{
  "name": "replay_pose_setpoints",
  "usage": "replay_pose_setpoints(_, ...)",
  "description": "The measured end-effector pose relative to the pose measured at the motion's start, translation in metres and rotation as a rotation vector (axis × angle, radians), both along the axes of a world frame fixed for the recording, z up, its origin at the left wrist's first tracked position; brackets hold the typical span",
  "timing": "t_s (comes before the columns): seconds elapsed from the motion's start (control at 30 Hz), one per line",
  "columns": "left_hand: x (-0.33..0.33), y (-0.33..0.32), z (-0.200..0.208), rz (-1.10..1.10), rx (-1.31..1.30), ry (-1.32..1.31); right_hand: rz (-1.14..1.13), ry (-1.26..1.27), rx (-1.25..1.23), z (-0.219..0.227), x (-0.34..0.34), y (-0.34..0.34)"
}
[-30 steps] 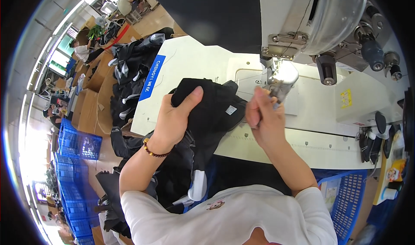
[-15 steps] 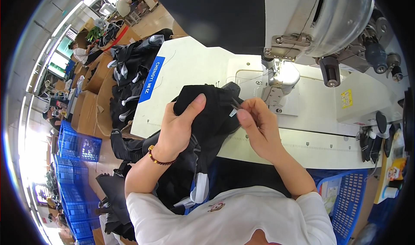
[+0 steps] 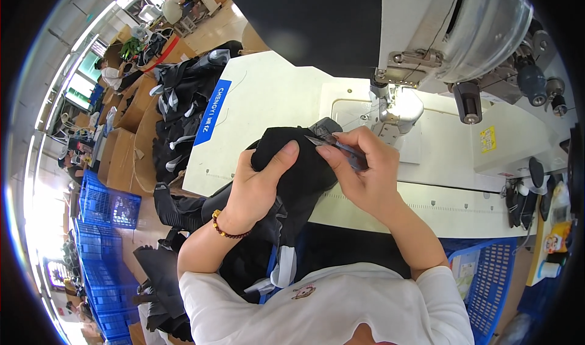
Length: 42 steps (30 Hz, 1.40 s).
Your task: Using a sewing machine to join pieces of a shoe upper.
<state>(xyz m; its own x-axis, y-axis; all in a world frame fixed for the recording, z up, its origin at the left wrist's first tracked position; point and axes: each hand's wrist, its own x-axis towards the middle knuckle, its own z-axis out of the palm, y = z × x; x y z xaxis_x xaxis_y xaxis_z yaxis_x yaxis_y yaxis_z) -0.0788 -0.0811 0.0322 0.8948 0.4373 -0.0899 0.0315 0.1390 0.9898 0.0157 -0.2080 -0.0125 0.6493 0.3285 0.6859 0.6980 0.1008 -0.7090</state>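
Left hand (image 3: 263, 177), is grasping a black garment (image 3: 308, 171), thumb uppermost, over the near side of the bench (image 3: 262, 95); right hand (image 3: 373, 168), is pinching a pointed metal tool (image 3: 355, 157), tip at the garment's upper edge; work is apparently continuing, setting-down remaining; forearms (image 3: 420, 238) are converging, elbows bending outward.

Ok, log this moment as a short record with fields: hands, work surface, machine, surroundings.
Left hand: the left hand grips black fabric, thumb on top
Right hand: the right hand pinches a small pointed grey metal tool, tip at the fabric; exact type unclear
Work surface: smooth white tabletop beneath the fabric
Machine: large white sewing machine, lamp lit
Surroundings: black-and-grey garment pile on the left; blue perforated plastic basket on the right
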Motion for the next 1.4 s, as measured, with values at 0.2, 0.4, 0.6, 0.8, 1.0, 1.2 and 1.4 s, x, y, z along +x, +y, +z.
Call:
replay_pose_setpoints(0.2, 0.001, 0.004, 0.003, 0.019, -0.069, -0.022, 0.335, 0.345, 0.201, 0.003, -0.007, -0.016)
replay_pose_setpoints(0.4, 0.000, 0.002, 0.000, 0.036, -0.072, -0.076, 0.270, 0.367, -0.006, 0.013, 0.003, -0.013)
replay_pose_setpoints(0.6, -0.002, -0.001, 0.000, 0.013, -0.022, -0.052, 0.170, -0.102, 0.098, 0.009, 0.012, 0.005)
replay_pose_setpoints(0.8, -0.006, 0.003, -0.004, -0.039, 0.062, -0.017, 0.312, -0.211, -0.105, 0.022, 0.021, 0.000)
replay_pose_setpoints(1.0, -0.003, 0.000, -0.006, -0.052, 0.028, -0.032, 0.354, -0.320, -0.359, 0.012, 0.009, -0.022)
replay_pose_setpoints(1.2, -0.001, -0.003, -0.003, -0.105, -0.009, -0.039, 0.409, -0.127, -0.169, -0.006, 0.011, -0.022)
replay_pose_setpoints(1.4, 0.002, 0.003, -0.002, -0.052, -0.035, -0.019, 0.746, 0.930, 0.191, 0.001, 0.005, -0.021)
